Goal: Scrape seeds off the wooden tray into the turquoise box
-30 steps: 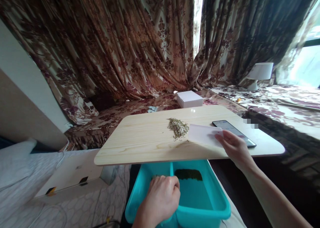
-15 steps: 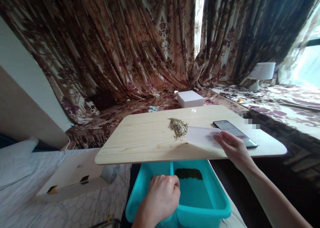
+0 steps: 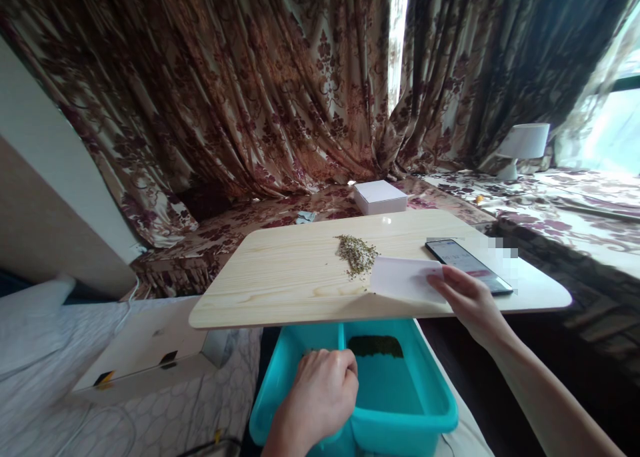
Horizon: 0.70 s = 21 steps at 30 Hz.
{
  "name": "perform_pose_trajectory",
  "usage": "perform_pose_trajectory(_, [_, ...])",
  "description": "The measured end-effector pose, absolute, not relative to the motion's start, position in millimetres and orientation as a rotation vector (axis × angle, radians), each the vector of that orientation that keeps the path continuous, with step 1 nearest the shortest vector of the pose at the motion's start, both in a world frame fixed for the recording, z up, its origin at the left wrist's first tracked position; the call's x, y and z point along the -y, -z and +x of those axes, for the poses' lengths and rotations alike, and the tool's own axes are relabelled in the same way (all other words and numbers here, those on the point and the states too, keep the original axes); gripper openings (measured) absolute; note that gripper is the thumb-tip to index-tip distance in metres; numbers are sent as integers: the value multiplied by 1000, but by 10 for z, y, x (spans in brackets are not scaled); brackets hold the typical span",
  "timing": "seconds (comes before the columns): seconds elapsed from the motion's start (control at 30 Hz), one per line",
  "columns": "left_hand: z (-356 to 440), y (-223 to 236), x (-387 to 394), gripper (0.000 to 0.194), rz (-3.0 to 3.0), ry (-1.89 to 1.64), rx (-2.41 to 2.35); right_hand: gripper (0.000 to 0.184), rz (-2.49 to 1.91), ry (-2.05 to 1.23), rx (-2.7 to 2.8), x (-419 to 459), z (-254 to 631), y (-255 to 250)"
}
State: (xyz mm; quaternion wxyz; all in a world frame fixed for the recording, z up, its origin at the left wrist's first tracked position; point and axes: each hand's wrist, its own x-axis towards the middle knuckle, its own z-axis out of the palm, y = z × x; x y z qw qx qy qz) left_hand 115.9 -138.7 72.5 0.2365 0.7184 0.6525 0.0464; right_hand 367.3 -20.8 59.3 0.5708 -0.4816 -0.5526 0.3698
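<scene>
Desk: pale wood (image 3: 270, 270), spread out ahead of the left fingers and under the right ones.
Left hand (image 3: 320, 393): curled low over the tub, fingertips hidden; cannot tell whether they meet or grip anything.
Teal tub (image 3: 443, 403): divided, beneath the left fingers; dark green bits (image 3: 376, 345) lie in the compartment to their right.
Right hand (image 3: 470, 300): fingers clamped on the right end of the white card.
White card (image 3: 405, 279): reaches left from those fingers, low over the desk.
Pile of small greenish bits (image 3: 356, 255): left of the right fingers, at the card's far end, seemingly touching; a few specks lie nearer.
Card work: judged to be at the pile's edge; any further stroke would call for a low edge and light pressure.
Phone (image 3: 463, 260): just beyond the right fingers.
White box (image 3: 380, 197): past the desk, well ahead of both hands' fingers.
</scene>
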Motion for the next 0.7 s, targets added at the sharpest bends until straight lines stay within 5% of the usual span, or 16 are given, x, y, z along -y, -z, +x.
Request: perform_pose_trajectory(0.7, [1156,-778,1392,31,1956,-84,-1800,41,-1064,-935,1311,245,3550,-698])
